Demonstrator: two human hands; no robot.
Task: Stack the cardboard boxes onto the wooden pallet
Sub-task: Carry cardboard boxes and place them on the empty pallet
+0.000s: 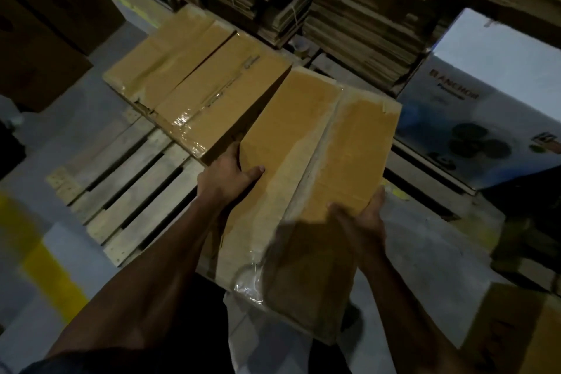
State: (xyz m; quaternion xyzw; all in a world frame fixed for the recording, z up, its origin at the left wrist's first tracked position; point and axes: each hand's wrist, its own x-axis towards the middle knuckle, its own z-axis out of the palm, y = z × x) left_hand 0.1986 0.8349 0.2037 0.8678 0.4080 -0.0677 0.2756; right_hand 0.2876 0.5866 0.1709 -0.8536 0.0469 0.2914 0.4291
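Observation:
A long taped cardboard box is held out in front of me, tilted, its far end over the wooden pallet. My left hand grips its left edge, thumb on top and fingers hidden down the side. My right hand holds the right edge, thumb side on top, fingers hidden under the box. Another taped box lies flat on the far part of the pallet, right beside the held box's far left side. Whether the two boxes touch is unclear.
Stacks of flattened cardboard rise behind the pallet. A printed white and blue carton lies at the right. A brown box sits low right. Dark boxes stand at the left. Yellow floor line runs at the left.

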